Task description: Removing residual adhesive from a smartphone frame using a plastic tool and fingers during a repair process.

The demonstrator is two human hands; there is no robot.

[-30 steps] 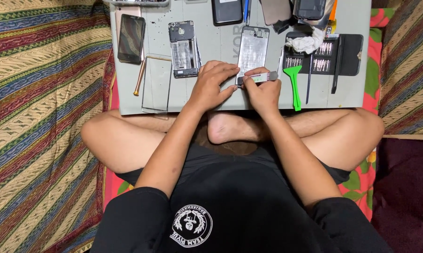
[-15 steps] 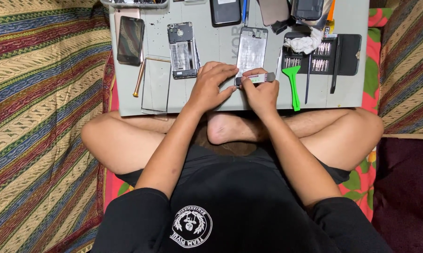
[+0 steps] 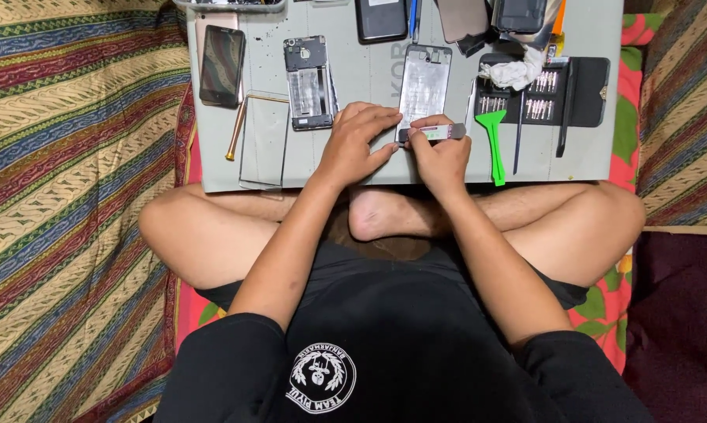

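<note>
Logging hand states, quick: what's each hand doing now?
Left hand: open, fingers resting on the phone frame.
Right hand: closed on a small tube.

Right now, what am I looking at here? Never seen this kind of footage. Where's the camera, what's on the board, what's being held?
There is no machine: a person sits cross-legged, filmed by one camera worn on their head, looking down at their own two hands.

A grey board rests across their legs. On it lie an opened phone with its insides showing, a phone frame, a dark phone, a thin glass panel, a green plastic pry tool and a black case of screwdriver bits. More phones sit along the far edge.

The left hand presses on the board beside the frame's lower end. The right hand pinches a small flat tool against that end. I cannot tell exactly what kind of tool it is.
</note>
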